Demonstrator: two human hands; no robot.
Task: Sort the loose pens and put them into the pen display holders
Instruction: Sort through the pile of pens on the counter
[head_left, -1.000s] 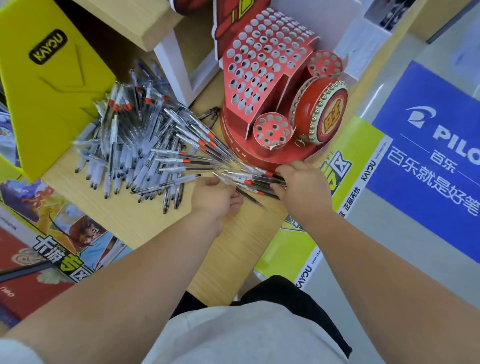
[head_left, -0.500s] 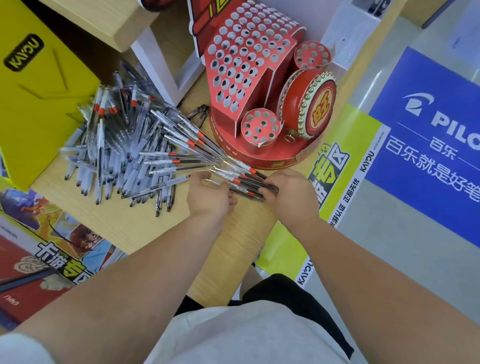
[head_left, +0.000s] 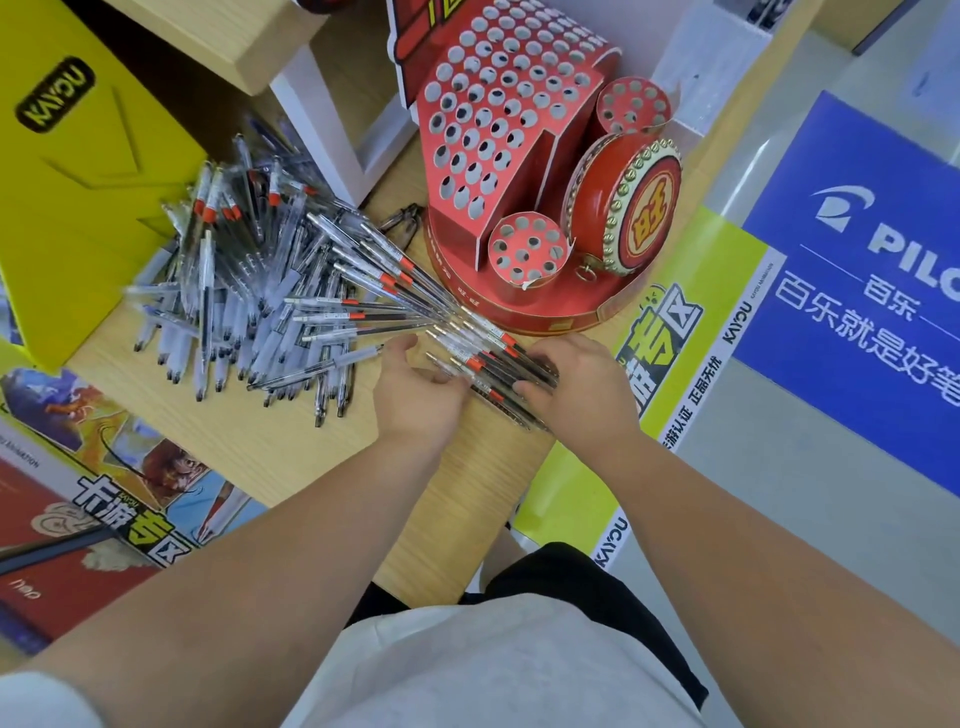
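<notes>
Both hands are gripping one bunch: my left hand (head_left: 421, 400) is curling its fingers round the red-banded pens (head_left: 493, 364) while my right hand (head_left: 576, 389) is clamping their other ends, squaring them, I reckon, for loading together. They are lying on the table (head_left: 291, 457), just before the red display holder (head_left: 519, 156), beside the loose pile (head_left: 249, 291).

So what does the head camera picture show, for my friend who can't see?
A left hand and right hand hold a bundle of pens on a wooden table, beside a red pen holder with empty holes. A pile of loose pens lies nearby.
</notes>
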